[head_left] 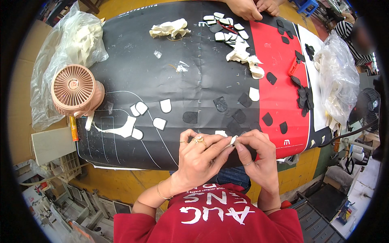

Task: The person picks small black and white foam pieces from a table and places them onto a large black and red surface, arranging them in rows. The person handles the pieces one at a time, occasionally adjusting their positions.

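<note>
Near the front edge of the table, my left hand (198, 156) and my right hand (259, 156) meet at their fingertips. Between them is a small white piece (233, 140), pinched by the thumb and fingers of both. Its full shape is partly hidden by the fingers. Just behind the hands lie another white scrap (221, 133) and a dark rounded patch (234, 127). More black patches (220, 104) are spread beyond. White rounded patches (159, 123) lie to the left, beside a larger white cut-out scrap (121, 128).
A pink fan (75, 90) and a plastic bag of white scraps (87, 38) stand at the left. White pieces (231, 36) are heaped at the back, near another person's hands (247, 8). Black pieces (304, 97) and a clear bag (336, 77) are at the right.
</note>
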Tool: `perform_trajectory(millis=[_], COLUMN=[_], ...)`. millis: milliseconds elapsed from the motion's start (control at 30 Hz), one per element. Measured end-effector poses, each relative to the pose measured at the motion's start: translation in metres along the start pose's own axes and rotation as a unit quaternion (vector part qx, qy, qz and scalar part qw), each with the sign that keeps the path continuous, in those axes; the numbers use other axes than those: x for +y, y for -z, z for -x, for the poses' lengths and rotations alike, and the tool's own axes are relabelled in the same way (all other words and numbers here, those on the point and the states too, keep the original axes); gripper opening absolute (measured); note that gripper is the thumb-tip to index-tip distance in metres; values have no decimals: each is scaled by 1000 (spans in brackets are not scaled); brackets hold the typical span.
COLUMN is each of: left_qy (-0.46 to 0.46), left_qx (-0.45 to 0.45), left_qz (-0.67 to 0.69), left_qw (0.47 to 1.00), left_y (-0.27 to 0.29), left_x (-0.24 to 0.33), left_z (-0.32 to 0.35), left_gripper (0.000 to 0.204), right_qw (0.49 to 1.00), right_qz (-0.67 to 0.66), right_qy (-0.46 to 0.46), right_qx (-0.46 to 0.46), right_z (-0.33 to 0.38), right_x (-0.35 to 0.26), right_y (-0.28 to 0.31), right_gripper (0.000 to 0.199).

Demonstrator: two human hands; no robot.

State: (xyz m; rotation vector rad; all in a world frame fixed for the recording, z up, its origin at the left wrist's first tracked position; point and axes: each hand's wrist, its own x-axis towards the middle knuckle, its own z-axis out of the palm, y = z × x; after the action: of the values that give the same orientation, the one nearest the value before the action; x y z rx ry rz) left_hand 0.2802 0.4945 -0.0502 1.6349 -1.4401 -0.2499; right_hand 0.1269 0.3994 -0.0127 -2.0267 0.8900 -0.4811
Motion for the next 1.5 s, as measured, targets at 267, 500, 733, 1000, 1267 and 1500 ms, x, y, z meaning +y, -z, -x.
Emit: perform_trajectory(millis=[267, 500, 733, 1000, 1267, 1500], left_qy=[96, 80, 69, 234, 203, 258], left_qx=[-21, 11, 28, 85, 200, 144], left_qz=[103, -23, 112, 271, 238, 191], left_qw=[990, 997, 991, 930, 929, 936], left_y=[7, 3, 9, 21, 18, 25], left_x=[-8, -9, -7, -18, -25, -33], left_z=[7, 22, 20, 22, 24, 27], left_gripper=[10, 32, 32, 18, 17, 17], right_qw=[998, 1000, 988, 994, 963, 973], right_qz=[-33, -10, 63, -109, -239, -164], right_qy=[25, 13, 107, 27, -83, -85], right_qx=[-40, -1, -88, -4, -90, -139], right_z=[1, -3, -16, -26, -30, -48], right_x=[7, 6, -12, -9, -12, -11], right_y=[12, 21, -9, -31, -61, -61], right_gripper=[9, 8, 11, 46, 20, 14])
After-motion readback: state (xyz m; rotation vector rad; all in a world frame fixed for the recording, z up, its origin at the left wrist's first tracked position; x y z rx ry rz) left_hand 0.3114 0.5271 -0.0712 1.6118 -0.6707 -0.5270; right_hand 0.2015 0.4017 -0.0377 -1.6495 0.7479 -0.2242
